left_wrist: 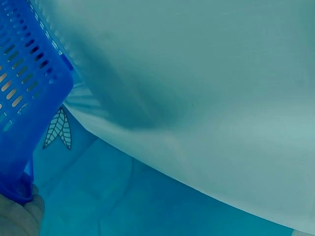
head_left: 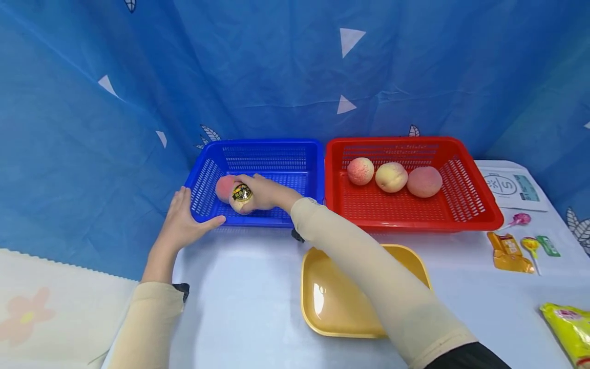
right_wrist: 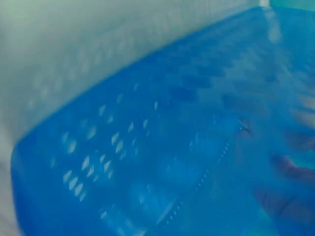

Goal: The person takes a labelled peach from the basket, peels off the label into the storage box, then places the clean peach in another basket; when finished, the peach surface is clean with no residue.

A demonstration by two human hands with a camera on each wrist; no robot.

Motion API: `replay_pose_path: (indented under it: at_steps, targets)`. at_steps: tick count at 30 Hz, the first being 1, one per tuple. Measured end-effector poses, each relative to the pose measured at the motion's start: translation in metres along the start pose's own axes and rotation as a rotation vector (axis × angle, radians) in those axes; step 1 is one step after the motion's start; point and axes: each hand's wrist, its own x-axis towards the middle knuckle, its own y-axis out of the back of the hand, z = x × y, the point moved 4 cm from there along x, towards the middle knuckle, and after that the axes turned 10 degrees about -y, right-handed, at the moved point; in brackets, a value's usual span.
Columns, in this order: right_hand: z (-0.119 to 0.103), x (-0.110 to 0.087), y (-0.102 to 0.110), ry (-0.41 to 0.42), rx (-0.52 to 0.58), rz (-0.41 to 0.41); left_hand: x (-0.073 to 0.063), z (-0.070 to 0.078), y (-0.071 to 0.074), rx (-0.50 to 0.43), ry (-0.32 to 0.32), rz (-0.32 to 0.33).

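My right hand [head_left: 264, 192] reaches into the blue basket [head_left: 258, 222] and holds a pale peach [head_left: 237, 203] with a black and gold sticker. A pinker peach [head_left: 224, 187] sits right beside it, toward the basket's left end. My left hand [head_left: 183, 225] touches the basket's left front corner, fingers straight and thumb spread toward the front rim. In the left wrist view, only the fingers [left_wrist: 27, 216] show, at the basket's rim. The right wrist view is blurred; fingers [right_wrist: 290, 201] appear at its right edge, and the held peach cannot be made out there.
Beside the blue basket stands a red basket [head_left: 405, 225] with three peaches [head_left: 391, 177]. A yellow tray [head_left: 341, 328] lies under my right forearm. To the right are a white packet [head_left: 513, 189], lollipops [head_left: 531, 244], an orange wrapper [head_left: 509, 252] and a yellow-green bag [head_left: 569, 328].
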Motion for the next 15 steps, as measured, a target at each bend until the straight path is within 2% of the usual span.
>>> replay_pose_path:
  at_steps: [9, 15]
  targets:
    - [0.009, -0.041, 0.029, -0.019, -0.007, 0.033, 0.001, 0.0, 0.0, 0.0, 0.003, -0.005]
    - [0.023, -0.078, 0.043, -0.018, 0.015, 0.147, 0.0, 0.0, -0.001, -0.009, 0.009, 0.008]
